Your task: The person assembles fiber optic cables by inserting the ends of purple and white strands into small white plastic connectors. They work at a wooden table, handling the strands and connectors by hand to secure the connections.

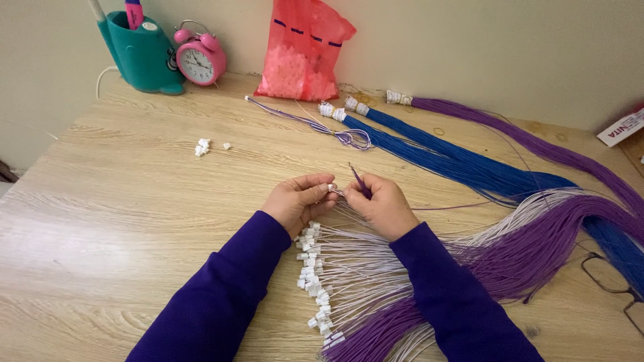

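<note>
My left hand (298,200) pinches a small white plastic connector (330,188) between thumb and fingertips. My right hand (384,203) holds a thin purple wire (357,178) whose end points up, close to the connector. Both hands meet at the middle of the wooden table (134,201). Under my wrists lies a fan of white and purple wires (376,275), each ending in a white connector (312,278) along its left edge.
Blue wire bundles (436,151) and a purple bundle (537,144) run to the right. A red bag of white connectors (300,53), a pink alarm clock (199,60) and a teal holder (141,53) stand by the wall. Loose connectors (203,146) lie left; eyeglasses (614,281) right.
</note>
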